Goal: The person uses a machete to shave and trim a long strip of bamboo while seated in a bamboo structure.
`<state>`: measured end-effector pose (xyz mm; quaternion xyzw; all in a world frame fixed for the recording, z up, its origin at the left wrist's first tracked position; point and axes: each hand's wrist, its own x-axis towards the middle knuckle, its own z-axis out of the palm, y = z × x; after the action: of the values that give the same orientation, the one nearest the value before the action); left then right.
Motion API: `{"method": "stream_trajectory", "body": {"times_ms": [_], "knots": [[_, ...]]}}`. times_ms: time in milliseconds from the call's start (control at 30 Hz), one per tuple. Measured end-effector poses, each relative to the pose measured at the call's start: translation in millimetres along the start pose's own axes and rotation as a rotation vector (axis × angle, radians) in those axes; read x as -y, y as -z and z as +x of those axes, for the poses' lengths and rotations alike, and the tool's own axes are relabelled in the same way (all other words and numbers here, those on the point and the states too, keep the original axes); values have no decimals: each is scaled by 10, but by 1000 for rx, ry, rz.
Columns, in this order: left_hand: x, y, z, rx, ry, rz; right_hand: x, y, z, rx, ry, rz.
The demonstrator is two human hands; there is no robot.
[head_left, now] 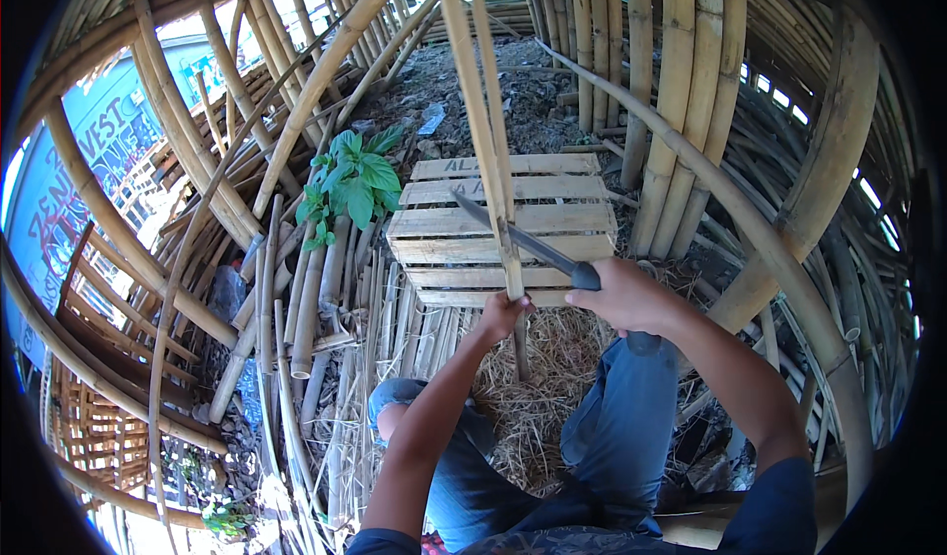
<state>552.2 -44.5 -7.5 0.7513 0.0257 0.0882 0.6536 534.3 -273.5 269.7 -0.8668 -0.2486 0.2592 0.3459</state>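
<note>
My left hand (pixel 501 315) grips a long thin bamboo strip (pixel 480 121) near its lower end; the strip stands upright and runs to the top of the view. My right hand (pixel 623 294) is closed on the dark handle of a long knife (pixel 513 234). The blade points up and left and lies against the strip just above my left hand. A second thin strip runs close beside the first. My knees in blue jeans show below, over straw on the ground.
A pale wooden slatted crate (pixel 552 165) lies behind the strip. Thick bamboo poles (pixel 681 91) lean at the right and left. A green leafy plant (pixel 353 185) grows left of the crate. Cut bamboo pieces (pixel 316 298) lie on the ground.
</note>
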Motion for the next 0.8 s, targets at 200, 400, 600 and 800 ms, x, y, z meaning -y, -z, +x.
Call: {"method": "stream_trajectory", "body": {"times_ms": [200,400,600,800], "knots": [[-519,561,-160,-364,-319,487,-297,-74,268,18,-45,-191],[-2129,923,-296,-441,-771,972,-535,243,268,97,15,-181],[-2083,1050,-252,183,-391,1254,-511,371,469,255,46,-345],[-2153,987,-283,230,-229,1227,-488,360,462,-101,131,-636]]}}
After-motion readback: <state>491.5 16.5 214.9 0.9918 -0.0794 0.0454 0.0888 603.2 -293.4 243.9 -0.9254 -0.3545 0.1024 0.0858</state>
